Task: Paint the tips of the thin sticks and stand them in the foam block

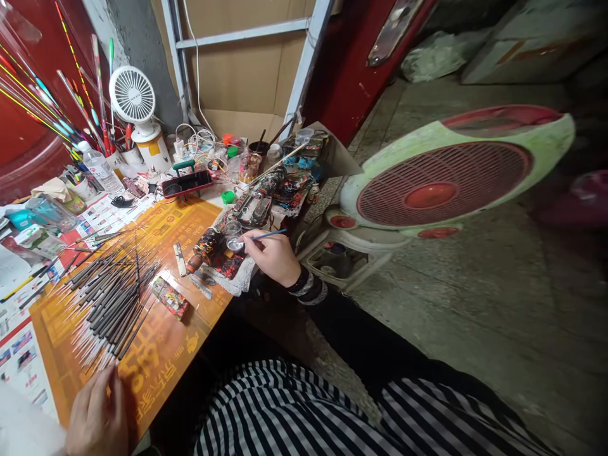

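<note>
The right hand (275, 256) is closed in a pinch on a thin blue-handled tool (270, 234), thumb and fingertips together near its working end. The tool's long axis runs nearly crosswise in the view: the blue tail sticks out to the right and slightly up, the other end points left toward a small clear cup (234, 244) (its very tip is too small to make out). Tool and cup are at the right side of the bench (164, 373), over a paint-smeared, cluttered patch with a white cloth (240, 278).

The left hand (99, 411) lies at the near edge of the bench, fingers loosely bent and close together, beside the pale tips of many dark rods (114, 304). I cannot tell whether it has hold of anything. The rods lie in a loose fan, most of them slanting from lower left to upper right, pale ends toward that hand.

The orange sheet (190, 215) under them carries big yellow Chinese characters and Latin-looking letters, turned away from upright (I cannot read them surely). A clear bottle (102, 168) bears a label with reddish print, and the small white fan (133, 95) has lettering on its hub, both too small to read.
</note>
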`<state>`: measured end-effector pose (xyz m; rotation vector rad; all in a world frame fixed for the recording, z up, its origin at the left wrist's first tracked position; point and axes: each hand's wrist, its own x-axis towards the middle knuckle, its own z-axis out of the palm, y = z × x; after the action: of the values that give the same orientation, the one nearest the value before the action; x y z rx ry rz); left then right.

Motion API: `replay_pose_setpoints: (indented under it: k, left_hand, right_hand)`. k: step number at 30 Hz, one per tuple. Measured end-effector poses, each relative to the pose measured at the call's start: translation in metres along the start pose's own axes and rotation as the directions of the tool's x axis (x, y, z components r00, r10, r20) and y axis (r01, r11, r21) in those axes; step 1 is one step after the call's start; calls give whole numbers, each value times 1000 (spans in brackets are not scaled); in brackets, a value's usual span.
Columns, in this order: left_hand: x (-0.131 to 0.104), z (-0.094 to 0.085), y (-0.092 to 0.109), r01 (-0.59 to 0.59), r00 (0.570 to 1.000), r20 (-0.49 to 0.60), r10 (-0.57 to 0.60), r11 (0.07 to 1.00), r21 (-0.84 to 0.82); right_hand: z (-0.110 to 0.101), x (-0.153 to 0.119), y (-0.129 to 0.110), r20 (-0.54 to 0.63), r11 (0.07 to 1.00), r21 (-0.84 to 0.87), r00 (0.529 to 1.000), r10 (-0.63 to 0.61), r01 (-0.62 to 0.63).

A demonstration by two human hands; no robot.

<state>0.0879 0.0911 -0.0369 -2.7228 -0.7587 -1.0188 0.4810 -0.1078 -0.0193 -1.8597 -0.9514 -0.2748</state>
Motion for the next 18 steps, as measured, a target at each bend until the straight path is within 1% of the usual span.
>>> replay_pose_setpoints:
  k: [3, 8, 11, 15, 18]
  left_hand:
    - [-1, 1, -1, 25, 1000, -10, -26, 1000, -14]
    - [2, -3, 0, 11, 1000, 26, -12, 999, 31]
    - [3, -5, 2, 64, 998, 16, -64, 998, 4]
    - [3, -6, 2, 90, 996, -12, -90, 996, -5]
    - [4, -5, 1, 90, 996, -26, -90, 996, -17]
  right_hand:
    - [-2, 0, -1, 8, 1000, 1, 1000, 10, -10]
    - [-4, 0, -3, 47, 996, 67, 998, 47, -50]
    - [-7, -1, -4, 47, 992, 99, 996, 74, -79]
    - [-14, -4, -5, 15, 980, 143, 990, 140, -140]
    - [-20, -5, -5, 26, 965, 165, 979, 201, -202]
